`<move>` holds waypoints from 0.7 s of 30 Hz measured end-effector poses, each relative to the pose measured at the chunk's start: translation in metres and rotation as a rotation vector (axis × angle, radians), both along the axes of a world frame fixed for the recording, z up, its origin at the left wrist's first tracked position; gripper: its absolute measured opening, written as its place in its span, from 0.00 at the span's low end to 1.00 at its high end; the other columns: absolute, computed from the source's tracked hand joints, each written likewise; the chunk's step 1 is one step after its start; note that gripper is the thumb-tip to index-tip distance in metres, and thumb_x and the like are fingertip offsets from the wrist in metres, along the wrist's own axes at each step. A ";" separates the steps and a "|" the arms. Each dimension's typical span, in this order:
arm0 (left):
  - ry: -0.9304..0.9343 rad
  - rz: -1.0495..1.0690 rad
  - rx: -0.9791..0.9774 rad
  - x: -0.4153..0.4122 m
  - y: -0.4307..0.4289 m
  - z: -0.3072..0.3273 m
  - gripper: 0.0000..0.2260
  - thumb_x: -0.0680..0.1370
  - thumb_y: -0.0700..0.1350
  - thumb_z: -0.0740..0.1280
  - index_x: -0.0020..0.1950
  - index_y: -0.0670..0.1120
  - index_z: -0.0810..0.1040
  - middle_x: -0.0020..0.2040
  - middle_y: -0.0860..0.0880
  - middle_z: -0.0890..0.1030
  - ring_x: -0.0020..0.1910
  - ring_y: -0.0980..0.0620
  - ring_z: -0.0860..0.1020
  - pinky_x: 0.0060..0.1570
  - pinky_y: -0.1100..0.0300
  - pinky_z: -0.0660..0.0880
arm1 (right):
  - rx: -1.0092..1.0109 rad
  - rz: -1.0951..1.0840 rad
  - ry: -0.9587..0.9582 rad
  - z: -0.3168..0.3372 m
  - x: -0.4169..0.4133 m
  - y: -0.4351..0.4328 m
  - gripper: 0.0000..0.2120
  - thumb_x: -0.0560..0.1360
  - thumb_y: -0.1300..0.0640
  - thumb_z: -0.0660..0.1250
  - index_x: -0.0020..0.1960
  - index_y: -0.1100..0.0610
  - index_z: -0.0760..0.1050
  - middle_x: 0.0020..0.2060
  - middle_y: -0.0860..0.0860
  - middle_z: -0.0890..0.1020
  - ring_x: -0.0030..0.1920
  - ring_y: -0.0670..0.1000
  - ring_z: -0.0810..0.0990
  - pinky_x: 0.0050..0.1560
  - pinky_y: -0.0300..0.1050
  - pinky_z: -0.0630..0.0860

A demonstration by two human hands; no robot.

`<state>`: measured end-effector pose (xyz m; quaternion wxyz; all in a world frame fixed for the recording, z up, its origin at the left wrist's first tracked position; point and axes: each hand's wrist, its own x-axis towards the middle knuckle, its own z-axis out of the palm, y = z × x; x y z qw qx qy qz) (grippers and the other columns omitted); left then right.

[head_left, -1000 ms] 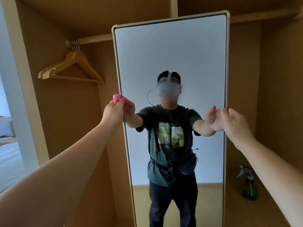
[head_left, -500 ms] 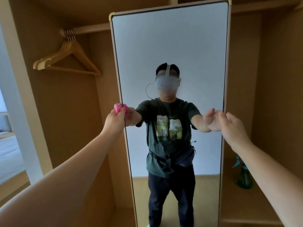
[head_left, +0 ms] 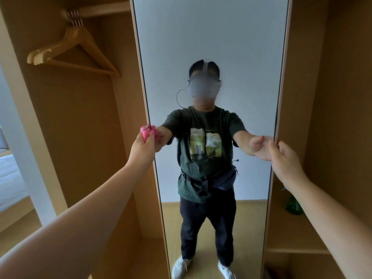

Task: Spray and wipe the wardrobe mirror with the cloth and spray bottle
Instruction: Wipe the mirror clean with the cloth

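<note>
On the wardrobe mirror (head_left: 211, 37) at nine o'clock, left hand (head_left: 142, 150) pinches pink cloth (head_left: 148, 132); right hand (head_left: 285, 158) clasps three-o'clock edge. Wiping step; next move likely sweeps inward.

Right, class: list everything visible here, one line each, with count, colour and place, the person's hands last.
mirror: one, pale frame, upright, centre
cloth: one, pink, at the mirror's left edge
spray bottle: one, green, on the right shelf, partly hidden
hangers: several, light wood, on the rail, upper left
wardrobe: one, tan wood, around the mirror
bed: one, white, far left
left hand: one, grips the cloth
right hand: one, grips the mirror's right edge
</note>
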<state>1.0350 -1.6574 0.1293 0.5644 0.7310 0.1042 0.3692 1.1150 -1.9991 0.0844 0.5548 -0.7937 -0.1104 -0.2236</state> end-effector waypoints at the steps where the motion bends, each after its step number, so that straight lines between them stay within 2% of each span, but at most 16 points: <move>1: 0.001 -0.010 0.006 -0.001 0.001 -0.002 0.10 0.82 0.54 0.56 0.55 0.56 0.76 0.49 0.57 0.80 0.48 0.61 0.77 0.46 0.63 0.70 | 0.002 0.000 0.001 -0.002 0.000 0.000 0.21 0.82 0.45 0.54 0.64 0.60 0.71 0.53 0.53 0.75 0.56 0.52 0.74 0.57 0.50 0.71; 4: -0.005 -0.039 0.011 -0.004 0.001 -0.009 0.13 0.82 0.54 0.56 0.60 0.54 0.76 0.51 0.58 0.80 0.50 0.62 0.77 0.46 0.66 0.69 | 0.011 -0.004 0.012 -0.010 -0.001 0.001 0.23 0.82 0.44 0.53 0.66 0.60 0.69 0.52 0.51 0.73 0.54 0.49 0.72 0.54 0.47 0.69; 8: 0.005 -0.064 0.002 -0.007 0.000 -0.019 0.12 0.82 0.54 0.56 0.60 0.54 0.75 0.50 0.58 0.80 0.49 0.63 0.77 0.43 0.69 0.69 | 0.011 -0.013 0.022 -0.022 -0.001 0.001 0.23 0.82 0.44 0.54 0.67 0.60 0.69 0.52 0.50 0.72 0.53 0.48 0.71 0.53 0.47 0.69; 12: 0.023 -0.083 -0.013 -0.007 0.002 -0.032 0.14 0.82 0.55 0.55 0.62 0.53 0.75 0.52 0.58 0.79 0.51 0.62 0.77 0.44 0.69 0.68 | 0.004 -0.017 0.039 -0.036 0.001 0.002 0.17 0.82 0.44 0.54 0.58 0.56 0.71 0.48 0.53 0.75 0.49 0.50 0.74 0.53 0.51 0.73; 14: 0.038 -0.087 -0.018 -0.008 0.003 -0.038 0.14 0.82 0.55 0.55 0.63 0.53 0.75 0.53 0.57 0.79 0.50 0.62 0.77 0.42 0.70 0.68 | -0.002 -0.019 0.048 -0.042 0.002 0.002 0.14 0.82 0.45 0.54 0.55 0.54 0.70 0.47 0.53 0.75 0.49 0.51 0.75 0.51 0.50 0.73; 18: 0.063 -0.096 -0.003 -0.008 0.003 -0.050 0.14 0.82 0.55 0.54 0.62 0.53 0.75 0.54 0.55 0.80 0.49 0.63 0.78 0.39 0.73 0.70 | -0.016 -0.027 0.063 -0.053 0.003 0.003 0.14 0.82 0.45 0.54 0.56 0.54 0.71 0.47 0.52 0.76 0.50 0.51 0.75 0.48 0.48 0.71; 21: 0.067 -0.097 0.018 -0.009 0.004 -0.055 0.15 0.82 0.55 0.54 0.64 0.53 0.74 0.55 0.55 0.80 0.50 0.63 0.78 0.40 0.73 0.69 | -0.017 -0.027 0.087 -0.059 0.002 0.003 0.20 0.82 0.44 0.54 0.64 0.57 0.71 0.50 0.50 0.74 0.52 0.49 0.73 0.51 0.47 0.69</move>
